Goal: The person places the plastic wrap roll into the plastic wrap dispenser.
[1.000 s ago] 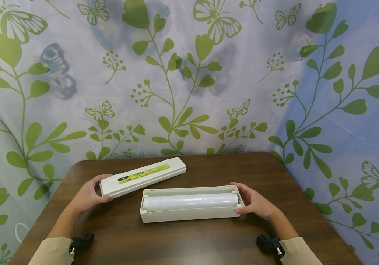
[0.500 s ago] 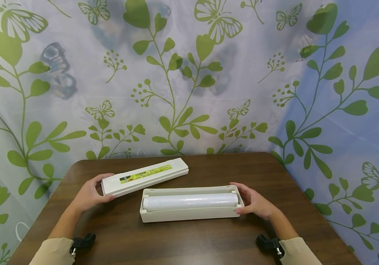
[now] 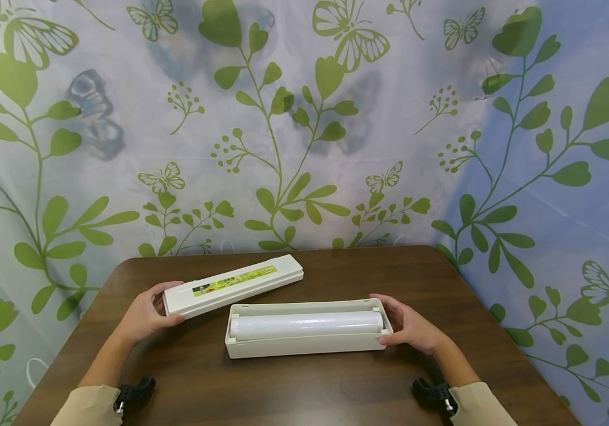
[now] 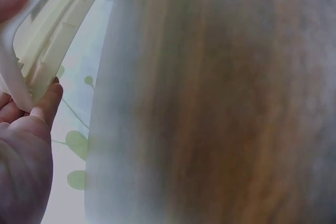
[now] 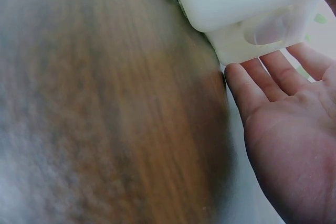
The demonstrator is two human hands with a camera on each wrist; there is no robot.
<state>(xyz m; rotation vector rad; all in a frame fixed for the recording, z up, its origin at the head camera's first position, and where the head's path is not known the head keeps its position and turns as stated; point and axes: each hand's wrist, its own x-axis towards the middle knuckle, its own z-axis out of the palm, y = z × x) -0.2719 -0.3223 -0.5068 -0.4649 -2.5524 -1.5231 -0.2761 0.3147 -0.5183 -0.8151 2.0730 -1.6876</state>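
Note:
My left hand (image 3: 143, 315) grips the left end of a long white lid (image 3: 282, 267) between thumb and fingers. The lid slants up to the right and bears a yellow-green label. In the left wrist view, the hollow, ribbed underside of the lid (image 4: 63, 32) shows. A long white plastic-wrap box (image 3: 309, 347) sits topless on the table, in front and to the right of the lid. Inside it lies a roll of plastic wrap (image 3: 304, 324). My right hand (image 3: 417, 329) holds the box's right end, thumb at the front and fingers behind.
The brown wooden table (image 3: 283, 396) has rounded far corners. Behind it hangs a curtain (image 3: 293, 148) with green leaves and butterflies. Black straps circle both wrists, next to beige sleeves (image 3: 87, 406).
Over the first half second the lid and my left hand shifted slightly to the right; since then they have barely moved. The box and my right hand have stayed in place.

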